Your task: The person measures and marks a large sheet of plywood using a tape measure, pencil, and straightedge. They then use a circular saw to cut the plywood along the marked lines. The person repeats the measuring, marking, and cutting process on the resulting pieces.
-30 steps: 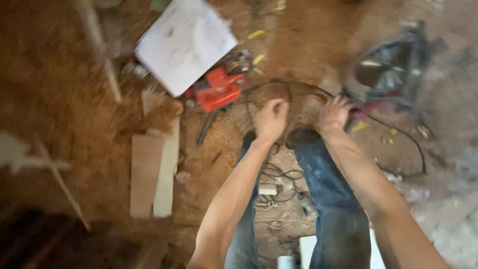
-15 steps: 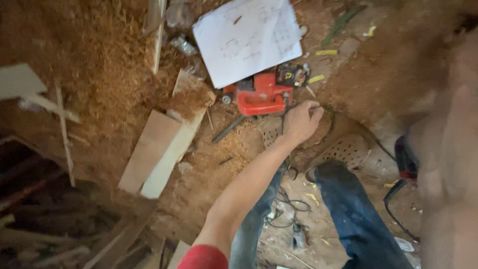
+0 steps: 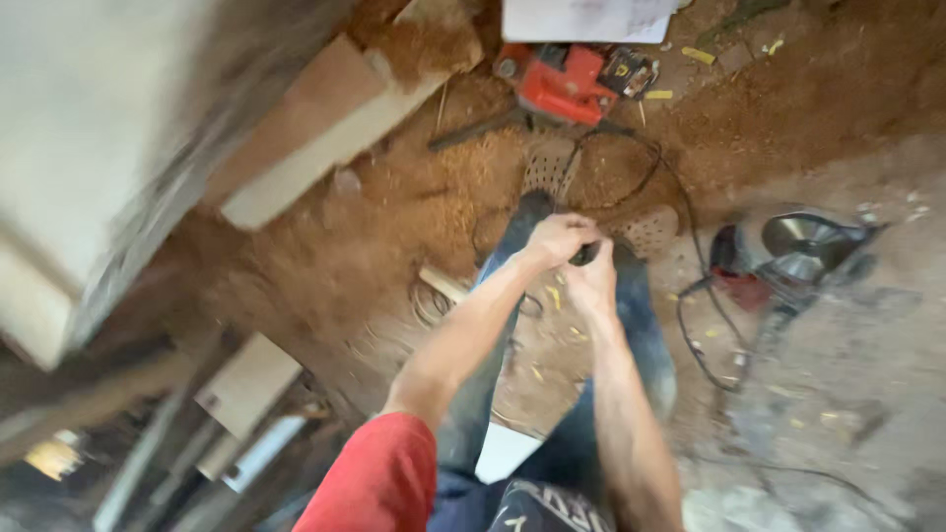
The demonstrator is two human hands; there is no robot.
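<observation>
My left hand (image 3: 555, 238) and my right hand (image 3: 594, 283) meet over my jeans-clad legs (image 3: 641, 345), just short of my perforated sandals (image 3: 552, 167). Both are closed around a small dark object (image 3: 584, 256); blur hides what it is. A black cable (image 3: 690, 296) loops over the ground beside my hands and runs to a circular saw (image 3: 803, 246) on the right. A red power tool (image 3: 557, 84) lies beyond my feet. My left arm has a red sleeve (image 3: 370, 483).
The ground is sawdust (image 3: 414, 207) and dirt. Pale wooden boards (image 3: 315, 138) lie at the upper left, a white sheet (image 3: 581, 15) at the top edge. A blurred large pale panel (image 3: 79, 148) fills the left; more planks (image 3: 246, 384) lie at the lower left.
The view has swung and come closer. My hands, apart at my feet a second ago, have come together on the small dark object nearer my knees. The saw is back in view on the right.
</observation>
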